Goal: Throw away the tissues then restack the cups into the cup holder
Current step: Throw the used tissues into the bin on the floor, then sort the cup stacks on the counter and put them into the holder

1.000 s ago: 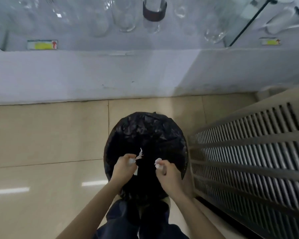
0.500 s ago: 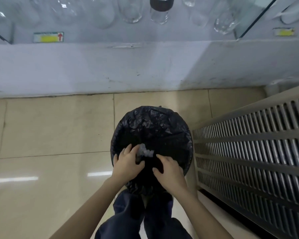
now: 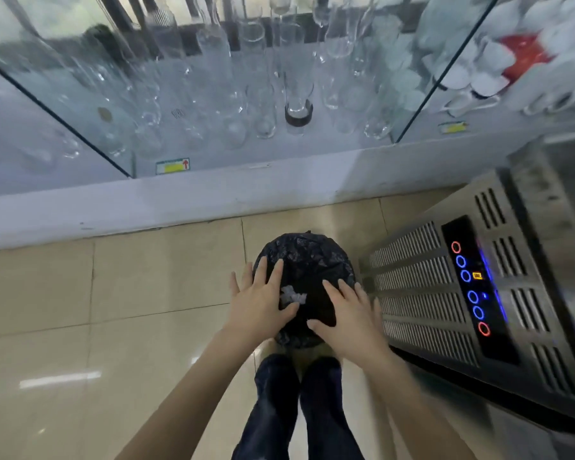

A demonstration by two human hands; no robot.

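A round bin lined with a black bag (image 3: 307,257) stands on the tiled floor just ahead of my feet. White crumpled tissues (image 3: 292,297) lie inside it, between my hands. My left hand (image 3: 261,302) hovers over the bin's left rim, fingers spread, holding nothing. On the other side, my right hand (image 3: 351,315) is flat over the right rim, fingers apart and empty too. No cups or cup holder can be made out for certain.
A glass-fronted cabinet (image 3: 213,94) full of drinking glasses runs along the back, on a white plinth (image 3: 180,200). A steel appliance (image 3: 485,293) with vent slots and lit round buttons stands close on the right. Beige floor tiles (image 3: 80,310) spread to the left.
Both hands let go of the tissues, which dropped into the bin. The hands have opened and lifted. My view has tilted upward, bringing the glass cabinet and the appliance panel into sight.
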